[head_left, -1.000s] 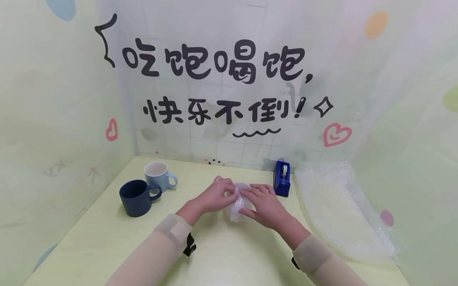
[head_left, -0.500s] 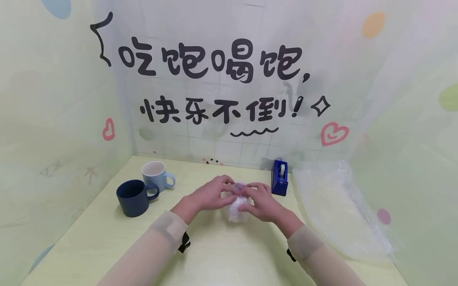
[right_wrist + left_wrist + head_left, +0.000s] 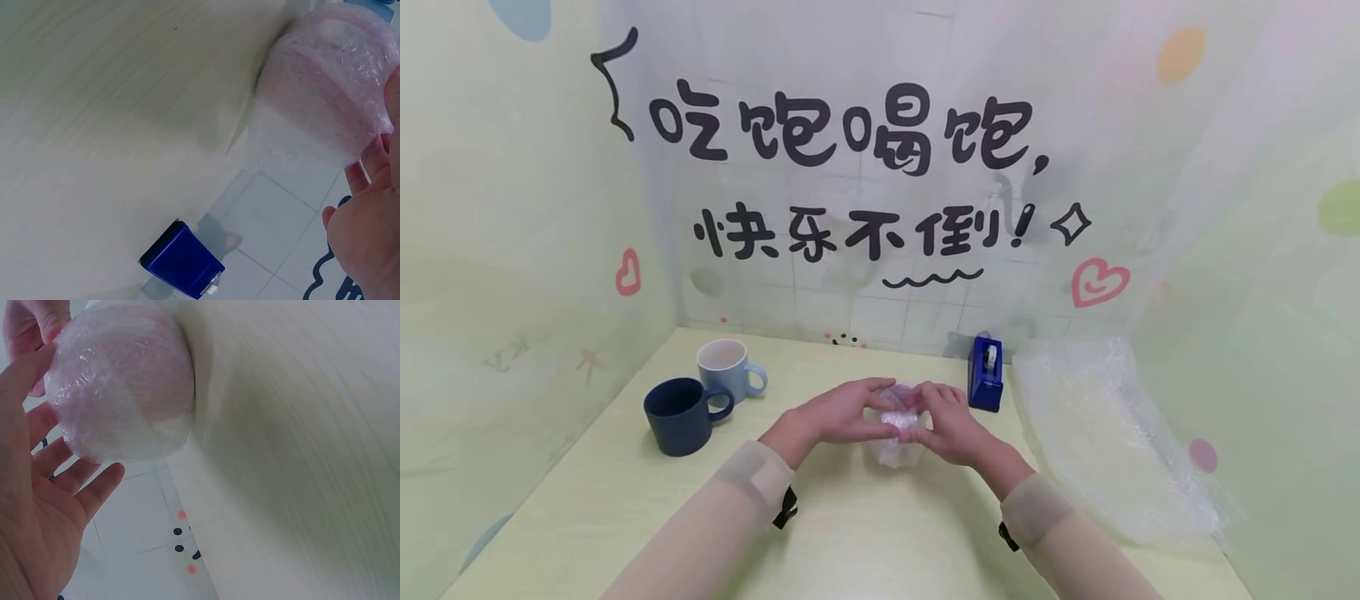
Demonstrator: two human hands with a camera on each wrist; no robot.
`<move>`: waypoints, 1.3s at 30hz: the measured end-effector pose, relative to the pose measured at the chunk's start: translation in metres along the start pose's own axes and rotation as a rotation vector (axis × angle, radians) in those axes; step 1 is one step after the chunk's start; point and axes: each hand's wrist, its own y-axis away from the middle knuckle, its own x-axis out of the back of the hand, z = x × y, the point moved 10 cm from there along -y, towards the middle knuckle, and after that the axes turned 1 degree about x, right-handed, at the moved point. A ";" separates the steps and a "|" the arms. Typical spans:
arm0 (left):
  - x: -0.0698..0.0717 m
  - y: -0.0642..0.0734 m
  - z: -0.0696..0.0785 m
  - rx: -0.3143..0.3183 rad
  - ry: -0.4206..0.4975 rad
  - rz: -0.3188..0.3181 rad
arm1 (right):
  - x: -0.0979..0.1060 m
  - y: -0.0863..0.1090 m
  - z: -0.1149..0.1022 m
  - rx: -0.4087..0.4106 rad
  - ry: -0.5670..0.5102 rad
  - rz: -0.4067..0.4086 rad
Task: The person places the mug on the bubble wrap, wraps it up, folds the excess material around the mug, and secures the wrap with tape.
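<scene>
A pinkish cup wrapped in clear bubble wrap point(image 3: 897, 452) stands on the table between the two hands. From the left, my left hand point(image 3: 841, 412) holds it near the top, thumb in front and fingers behind. My right hand point(image 3: 953, 427) grips the opposite side, its thumb close to the left thumb. In the left wrist view the wrapped cup point(image 3: 125, 387) has a smooth round side, with the left fingers spread along its upper edge. The right wrist view shows loose film around the cup point(image 3: 312, 100), with the right fingers partly hidden behind it.
A dark blue mug point(image 3: 679, 421) and a light blue mug point(image 3: 721, 371) stand at the left. A blue tape dispenser point(image 3: 985, 375) sits behind the right hand. Bubble wrap sheets point(image 3: 1097, 442) lie along the table's right side, against a printed wall point(image 3: 865, 308).
Both hands stay at the wrapped cup. The right fingers have curled inward over its top, and the left thumb has moved down its front. The view has shifted slightly.
</scene>
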 end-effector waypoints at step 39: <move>-0.003 -0.001 -0.001 -0.013 0.015 0.064 | 0.069 0.006 0.180 -0.732 -0.119 0.166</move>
